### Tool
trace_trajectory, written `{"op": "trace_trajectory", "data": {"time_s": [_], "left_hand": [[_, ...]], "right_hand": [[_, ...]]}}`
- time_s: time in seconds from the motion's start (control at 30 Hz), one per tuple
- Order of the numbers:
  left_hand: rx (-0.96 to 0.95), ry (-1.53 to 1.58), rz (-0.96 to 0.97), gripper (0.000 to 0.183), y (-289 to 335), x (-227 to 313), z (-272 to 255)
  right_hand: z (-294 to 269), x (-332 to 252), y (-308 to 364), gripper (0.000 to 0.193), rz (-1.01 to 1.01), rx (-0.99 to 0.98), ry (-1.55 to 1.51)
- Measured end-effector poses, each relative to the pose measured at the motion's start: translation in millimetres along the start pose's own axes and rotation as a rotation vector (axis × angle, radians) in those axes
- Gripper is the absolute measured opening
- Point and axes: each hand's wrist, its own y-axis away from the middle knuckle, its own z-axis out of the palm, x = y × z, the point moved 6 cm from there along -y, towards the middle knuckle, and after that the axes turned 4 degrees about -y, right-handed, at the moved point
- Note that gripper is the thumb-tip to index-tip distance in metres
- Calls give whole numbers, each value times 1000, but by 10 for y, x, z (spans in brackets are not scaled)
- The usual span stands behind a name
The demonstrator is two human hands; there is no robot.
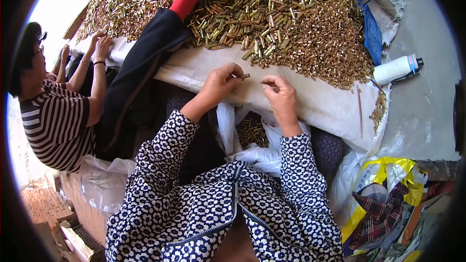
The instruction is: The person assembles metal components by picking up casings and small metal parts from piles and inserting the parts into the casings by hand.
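Note:
My left hand (219,87) is closed in a pinch on a small brass-coloured metal piece (245,76), just above the near edge of the pale cloth-covered table (184,75). Beside it, my right hand (282,96) is also pinched. A small dark piece shows at its fingertips, too small to name. Past my hands, a wide heap of longer brass-coloured metal pieces (242,9) spreads over the cloth. It meets a mound of shorter, nut-like pieces (323,43) on the right. Below my hands, an open white sack (225,126) holds more metal pieces (252,132).
A co-worker in a striped shirt (58,126) sits at left, hands at the heap. Another person's dark-clothed limb (141,63) with a red cuff crosses onto the table. At right are a blue scoop-like piece (372,31), a white bottle (395,70) and a yellow-edged bag (361,213).

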Motion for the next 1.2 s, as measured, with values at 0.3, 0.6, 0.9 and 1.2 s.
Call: {"op": "trace_trajectory", "data": {"time_s": [0.3, 0.6, 0.9, 1.2], "left_hand": [[-69, 221, -32, 10, 130, 13, 61], [-47, 614, -176, 10, 165, -58, 158], [-21, 781, -230, 11, 187, -107, 186], [-25, 776, -99, 12, 113, -37, 227]], "right_hand": [[133, 37, 107, 10, 243, -42, -546], [164, 26, 141, 10, 244, -44, -564], [173, 58, 127, 9, 235, -61, -677], [82, -13, 81, 8, 110, -82, -567]]}}
